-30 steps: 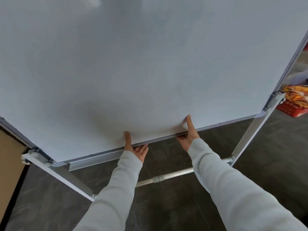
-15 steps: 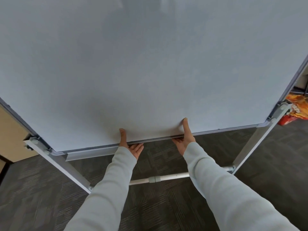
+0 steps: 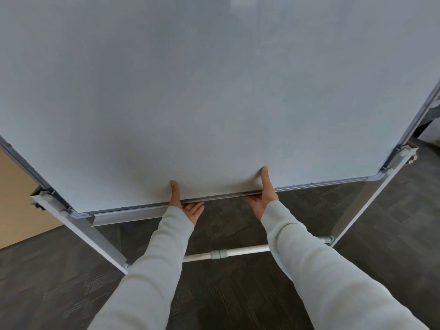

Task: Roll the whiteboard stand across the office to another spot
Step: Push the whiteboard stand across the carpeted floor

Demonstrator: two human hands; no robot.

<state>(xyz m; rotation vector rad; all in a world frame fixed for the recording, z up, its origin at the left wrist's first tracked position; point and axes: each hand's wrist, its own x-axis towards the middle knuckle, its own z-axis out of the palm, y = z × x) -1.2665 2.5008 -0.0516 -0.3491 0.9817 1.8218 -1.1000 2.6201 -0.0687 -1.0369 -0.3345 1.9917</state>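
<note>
Head view: left hand and right hand both clamped on the whiteboard stand's bottom edge, thumbs flat on the front face, fingers curled underneath, arms extended in grey sleeves. Board fills the frame, standing on dark carpet; white crossbar below.

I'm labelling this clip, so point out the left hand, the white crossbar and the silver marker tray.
left hand (image 3: 188, 207): head view, palm.
white crossbar (image 3: 240, 251): head view, bare tube right of coupling.
silver marker tray (image 3: 128, 216): head view, front face.
</note>
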